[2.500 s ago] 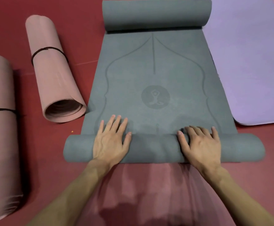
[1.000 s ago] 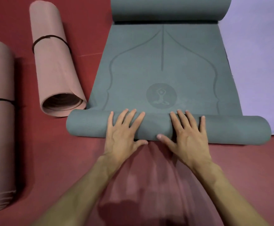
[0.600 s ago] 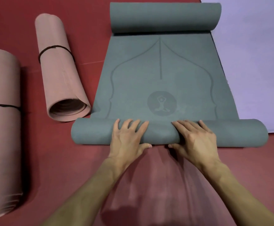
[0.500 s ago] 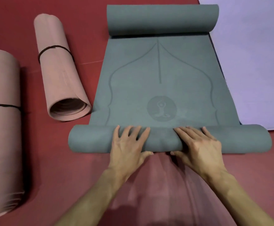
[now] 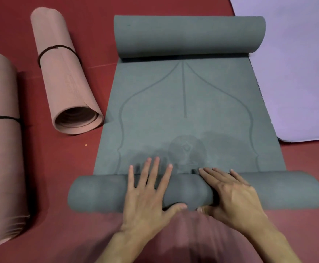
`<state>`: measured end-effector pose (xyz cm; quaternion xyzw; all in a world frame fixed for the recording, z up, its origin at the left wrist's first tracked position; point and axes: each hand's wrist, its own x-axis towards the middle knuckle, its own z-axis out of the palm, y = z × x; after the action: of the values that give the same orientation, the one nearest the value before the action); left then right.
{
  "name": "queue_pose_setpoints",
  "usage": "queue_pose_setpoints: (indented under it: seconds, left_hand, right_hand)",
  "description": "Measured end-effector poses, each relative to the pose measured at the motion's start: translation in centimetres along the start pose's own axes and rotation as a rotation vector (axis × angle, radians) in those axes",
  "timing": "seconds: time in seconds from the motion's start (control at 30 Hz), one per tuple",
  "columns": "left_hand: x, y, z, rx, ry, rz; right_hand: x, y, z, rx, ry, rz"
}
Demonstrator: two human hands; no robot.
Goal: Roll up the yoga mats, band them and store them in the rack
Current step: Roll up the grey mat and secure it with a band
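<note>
A grey yoga mat lies on the red floor, rolled at both ends. The near roll lies across in front of me, its far edge at the bottom of the mat's round logo. My left hand presses flat on this roll, fingers straight and reaching past its far edge, thumb at the near side. Just to the right, my right hand lies over the roll, fingers stretched to its far edge and thumb behind it. The far roll rests at the mat's top end.
A pink rolled mat with a black band lies left of the grey mat, its open end near the grey mat's edge. A bigger pink banded roll sits at the far left. A lilac mat lies flat on the right.
The near roll has grown and moved forward up to the logo. Both hands came closer together at its middle. My left fingers have stretched out past the roll's far edge.
</note>
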<state>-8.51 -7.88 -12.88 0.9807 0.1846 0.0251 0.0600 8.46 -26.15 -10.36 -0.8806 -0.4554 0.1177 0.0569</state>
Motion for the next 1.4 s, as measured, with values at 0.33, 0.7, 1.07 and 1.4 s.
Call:
queue_pose_setpoints:
  seconds: [0.33,0.7,1.07,1.4]
  left_hand:
    - [4.8,-0.2,1.2,-0.067,0.091,-0.039]
    - [1.9,-0.6,1.3,-0.027,0.257,-0.057]
    - [8.4,-2.1,-0.6,-0.033,0.054,-0.158]
    - [1.6,0.9,-0.2,-0.079,0.06,-0.102]
  right_hand:
    - [-2.1,-1.8,1.7,-0.011,0.152,-0.04]
    - [0.5,-2.3,0.8,-0.04,0.153,0.065]
    - [5.5,-0.4,-2.0,-0.19,-0.033,-0.008]
    - [-0.5,-1.4,-2.9,-0.108,-0.205,0.029]
